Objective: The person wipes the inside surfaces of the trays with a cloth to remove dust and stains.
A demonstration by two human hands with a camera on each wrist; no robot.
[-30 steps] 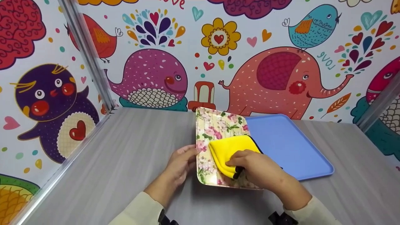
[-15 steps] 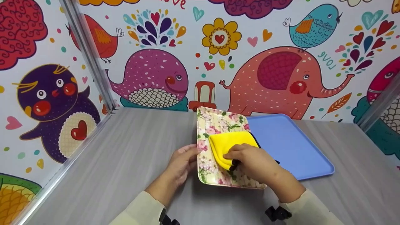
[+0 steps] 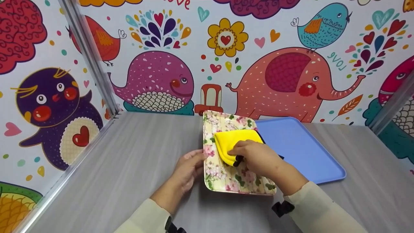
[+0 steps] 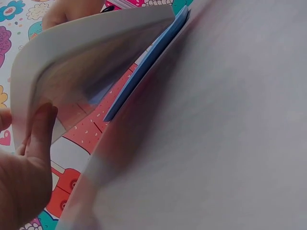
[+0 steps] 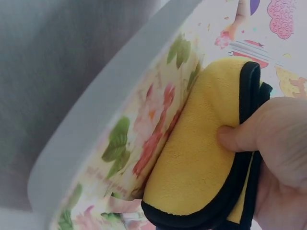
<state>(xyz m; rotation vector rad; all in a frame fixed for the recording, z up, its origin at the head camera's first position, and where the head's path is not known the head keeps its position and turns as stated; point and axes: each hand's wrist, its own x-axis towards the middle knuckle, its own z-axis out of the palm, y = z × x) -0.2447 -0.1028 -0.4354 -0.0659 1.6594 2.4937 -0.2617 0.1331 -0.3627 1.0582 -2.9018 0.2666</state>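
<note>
Floral tray (image 3: pixel 226 176), that's where the action is: held tilted above the desk (image 3: pixel 145 145), around its middle, a shadow spread out beneath. From the head camera its far left corner lines up with the desk's far edge. Pink blossoms and green leaves cover the face; whether the right edge rests on anything, I can't tell.

On the left rim, the left hand (image 3: pixel 189 165), pinching it, thumb over the edge and fingers reaching behind to the plain pale underside, as the left wrist view shows.

And across the face, a folded yellow cloth (image 3: pixel 231 139) with black edging, lying right against the pattern, over the middle and toward the right edge. The right hand (image 3: pixel 258 155) has it pinched, thumb pressed into the fabric, the rest of the hand behind the fold.

Out to the right, a blue tray (image 3: pixel 300 149) lies flat on the desk, its far side near the desk's far edge, its left part hidden by the floral tray and the right arm.

Pale sleeves (image 3: pixel 145 216) come in over the near edge, a black strap (image 3: pixel 283 208) at each wrist. Along the far edge stands a printed wall (image 3: pixel 216 76): purple whale (image 3: pixel 158 77) on the left, coral elephant (image 3: pixel 255 87) right of centre.
</note>
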